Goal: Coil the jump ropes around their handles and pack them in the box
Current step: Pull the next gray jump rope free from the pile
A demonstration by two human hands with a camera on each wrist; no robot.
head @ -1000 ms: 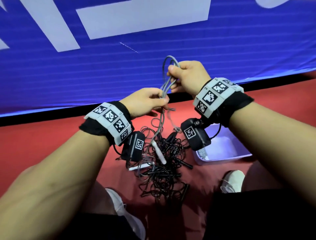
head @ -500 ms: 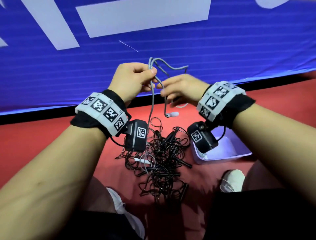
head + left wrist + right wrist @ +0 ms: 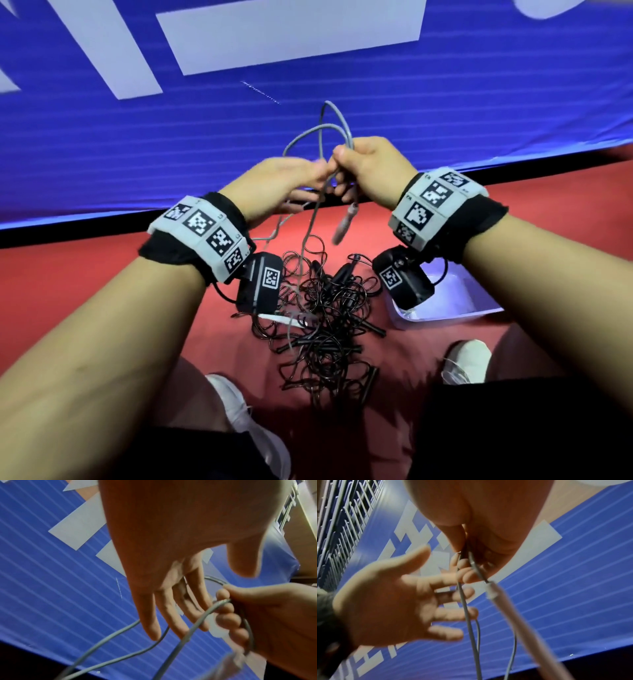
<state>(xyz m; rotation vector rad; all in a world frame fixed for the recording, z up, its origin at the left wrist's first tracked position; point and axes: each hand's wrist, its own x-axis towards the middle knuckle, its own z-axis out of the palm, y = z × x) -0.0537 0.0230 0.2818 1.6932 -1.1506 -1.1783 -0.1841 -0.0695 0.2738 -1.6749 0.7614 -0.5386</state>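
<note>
Head view, one item in work: grey jump rope (image 3: pixel 317 135), raised between both hands in front of a blue banner (image 3: pixel 445 102); right hand (image 3: pixel 371 168) curled round a bunch of its strands, thumb pinching them on top; white handle (image 3: pixel 346 224) of the same rope dangling just below that fist; left hand (image 3: pixel 274 181) spread, fingers straight and relaxed, fingertips near the strands, contact not clear. Left wrist view: left hand's fingers (image 3: pixel 164 609) splayed beside the right hand's curled fingers (image 3: pixel 226 619). Right wrist view: handle (image 3: pixel 518 615) hanging slantwise from the fist; grey strands running down past the open palm. On the red floor (image 3: pixel 85 274), between the knees: tangled pile of black jump ropes (image 3: pixel 325 325) with black handles; second white handle (image 3: pixel 277 317) at its left edge. Pale box (image 3: pixel 445 317) on the floor, just right of the pile.
</note>
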